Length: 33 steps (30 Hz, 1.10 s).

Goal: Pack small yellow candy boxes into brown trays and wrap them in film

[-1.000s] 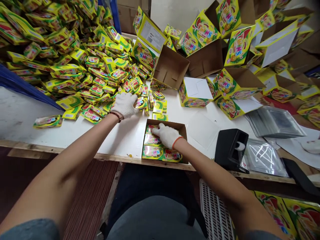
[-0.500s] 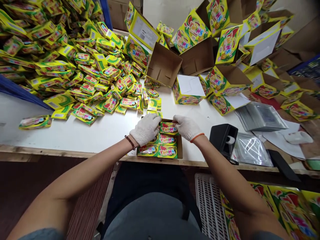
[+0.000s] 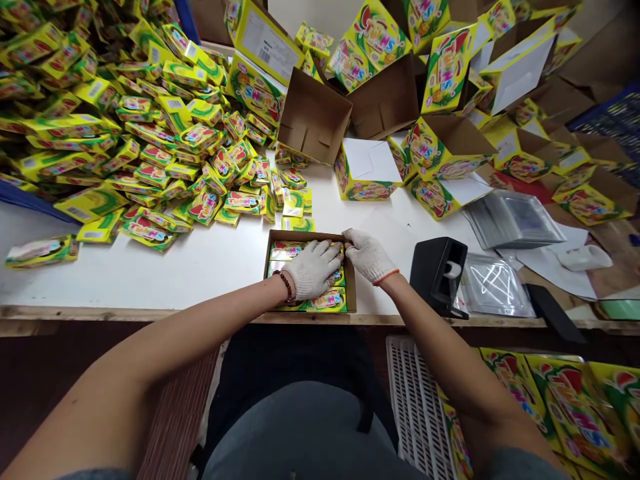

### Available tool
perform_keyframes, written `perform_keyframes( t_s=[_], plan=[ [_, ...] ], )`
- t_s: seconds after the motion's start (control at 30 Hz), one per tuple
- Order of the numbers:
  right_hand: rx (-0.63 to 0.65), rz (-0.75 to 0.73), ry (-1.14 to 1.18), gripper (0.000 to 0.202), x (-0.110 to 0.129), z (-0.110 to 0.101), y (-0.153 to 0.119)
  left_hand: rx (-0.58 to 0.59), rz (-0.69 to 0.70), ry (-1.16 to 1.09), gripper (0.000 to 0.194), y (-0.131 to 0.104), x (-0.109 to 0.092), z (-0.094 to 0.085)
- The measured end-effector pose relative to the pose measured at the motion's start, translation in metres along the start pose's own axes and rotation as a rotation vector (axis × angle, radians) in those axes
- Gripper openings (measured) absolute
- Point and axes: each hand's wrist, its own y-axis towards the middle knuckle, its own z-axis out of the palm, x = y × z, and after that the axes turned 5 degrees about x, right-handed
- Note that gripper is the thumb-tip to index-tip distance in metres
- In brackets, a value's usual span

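Note:
In front of me an open display carton (image 3: 306,235) sits near the table's front edge. Small yellow-green TWINS boxes (image 3: 326,302) fill most of it in rows, printed face up. My left hand (image 3: 314,270), in a white knit glove, lies flat over these boxes with its fingers stretched to the right. At the carton's back right corner is my right hand (image 3: 369,257), also gloved, its bent fingers closed on the rim. The left palm hides the middle boxes.
A large heap of small boxes (image 3: 150,153) covers the left side. Empty open cartons (image 3: 315,120) stack up at the back right. A black tape dispenser (image 3: 437,277) stands at right, beside clear plastic trays (image 3: 495,287). A white plastic crate (image 3: 417,393) is below the table.
My left hand has moved right from the carton's back left onto the boxes and flattened out. My right hand has left the upper right small box for the carton's corner. The view has shifted slightly.

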Motion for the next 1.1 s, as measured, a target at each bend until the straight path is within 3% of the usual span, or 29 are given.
perform_keyframes(
  t_s=[0.1,0.27,0.37,0.43,0.5,0.6,0.67,0.73,0.83,0.93,1.1],
  plan=[
    [0.026,0.001,-0.018,0.029,0.003,-0.003,0.002,0.059,-0.009,0.008,0.072,0.002,0.001,0.004],
    [0.137,-0.006,-0.180,0.023,0.010,-0.025,0.010,0.120,-0.043,-0.017,0.078,0.005,-0.002,0.001],
    [0.140,-0.071,-0.266,0.023,0.017,-0.034,0.028,0.191,-0.008,-0.151,0.059,0.002,-0.001,-0.016],
    [0.094,-0.113,-0.270,0.024,0.027,-0.033,0.048,0.214,-0.060,-0.310,0.043,-0.002,0.011,-0.035],
    [0.051,-0.133,-0.235,0.027,0.042,-0.025,0.070,0.102,-0.249,-0.374,0.042,-0.005,0.033,-0.053],
    [0.005,-0.126,-0.190,0.037,0.071,-0.007,0.101,-0.167,-0.649,-0.235,0.027,-0.007,0.083,-0.068],
    [0.029,-0.104,-0.213,0.048,0.090,0.006,0.118,-0.169,-0.886,-0.186,0.023,-0.006,0.114,-0.065],
    [0.077,-0.078,-0.252,0.057,0.106,0.017,0.132,-0.076,-1.018,-0.209,0.031,-0.004,0.136,-0.054],
    [0.111,-0.089,-0.280,0.059,0.115,0.026,0.144,-0.010,-1.020,-0.217,0.032,0.000,0.146,-0.035],
    [0.131,-0.127,-0.282,0.055,0.105,0.024,0.145,-0.025,-0.977,-0.175,0.029,-0.008,0.140,-0.029],
    [0.145,-0.163,-0.207,0.060,0.062,0.010,0.133,-0.061,-0.767,-0.008,0.029,-0.065,0.120,-0.025]
  ],
)
